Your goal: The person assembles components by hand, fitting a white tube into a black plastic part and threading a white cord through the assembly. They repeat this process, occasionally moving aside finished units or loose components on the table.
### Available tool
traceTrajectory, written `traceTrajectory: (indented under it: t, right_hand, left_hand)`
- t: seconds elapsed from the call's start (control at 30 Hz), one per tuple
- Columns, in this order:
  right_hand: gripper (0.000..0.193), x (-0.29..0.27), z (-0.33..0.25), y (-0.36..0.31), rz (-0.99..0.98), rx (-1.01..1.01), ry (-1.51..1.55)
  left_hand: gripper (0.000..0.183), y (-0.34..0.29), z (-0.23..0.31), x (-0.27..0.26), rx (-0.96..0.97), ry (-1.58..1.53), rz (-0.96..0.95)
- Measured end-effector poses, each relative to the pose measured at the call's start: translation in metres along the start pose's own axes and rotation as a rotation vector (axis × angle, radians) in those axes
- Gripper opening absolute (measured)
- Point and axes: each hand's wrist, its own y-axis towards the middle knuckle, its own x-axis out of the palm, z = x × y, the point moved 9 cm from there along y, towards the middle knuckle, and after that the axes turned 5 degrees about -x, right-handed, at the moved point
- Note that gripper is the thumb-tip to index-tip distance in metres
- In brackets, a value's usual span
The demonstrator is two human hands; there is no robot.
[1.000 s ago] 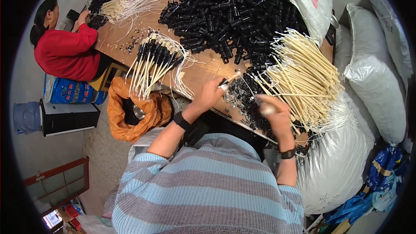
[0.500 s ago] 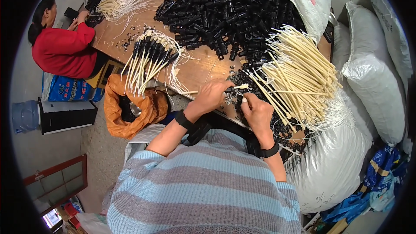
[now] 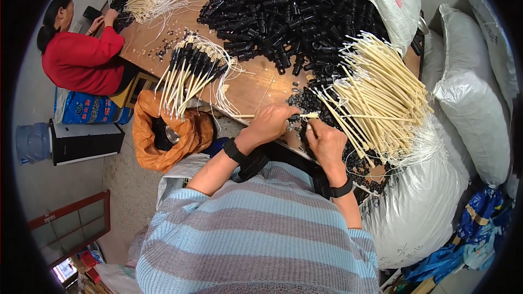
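Note:
My left hand (image 3: 272, 122) is closed around a thin cream-sleeved wire, which sticks out past the wrist side. Beyond its fingertips a short black piece and the wire's cream end (image 3: 310, 115) show. Just below that end, my right hand (image 3: 328, 144) is closed with thumb and forefinger pinched together; what lies between them is hidden. Small black bits (image 3: 310, 99) are scattered under and beside both hands. To the right lies a large bundle of cream-sleeved wires (image 3: 381, 100). At the left, several similar wires with black fittings (image 3: 193, 68) hang over the table edge.
A big heap of black plastic fittings (image 3: 294, 11) covers the far part of the wooden table (image 3: 250, 84). An orange sack (image 3: 147, 149) stands open below the left edge. Stuffed white sacks (image 3: 425, 207) crowd the right. A person in red (image 3: 81, 60) sits at the far left.
My right hand's fingertips have come up closer to the wire's cream end. A white strand seen by the right thumb earlier is now hidden. My left hand keeps its hold.

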Motion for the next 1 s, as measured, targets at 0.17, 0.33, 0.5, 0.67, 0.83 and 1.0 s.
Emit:
traceTrajectory:
  t: [0.17,0.33,0.5,0.67,0.83,1.0]
  right_hand:
    - [0.014,0.002,-0.008,-0.003,-0.040,-0.126,-0.166]
    - [0.013,0.005,-0.014,-0.003,-0.102,-0.168,-0.166]
    - [0.006,-0.001,-0.013,-0.003,0.001,-0.065,0.085]
    - [0.018,0.011,-0.009,-0.007,-0.166,0.002,0.276]
    - [0.016,0.010,-0.005,-0.011,-0.105,-0.017,0.199]
    - [0.020,0.004,-0.005,-0.007,0.000,0.036,0.409]
  left_hand:
    - [0.042,-0.001,-0.001,0.004,-0.034,0.053,-0.050]
    - [0.042,-0.002,0.005,0.006,0.024,0.049,-0.032]
    - [0.042,-0.002,0.007,0.010,0.061,-0.031,-0.113]
    - [0.040,0.002,0.011,0.018,0.017,-0.311,-0.276]
    - [0.025,0.003,0.030,-0.028,0.223,-0.257,0.093]
    - [0.017,-0.007,0.037,-0.037,0.344,-0.352,0.165]
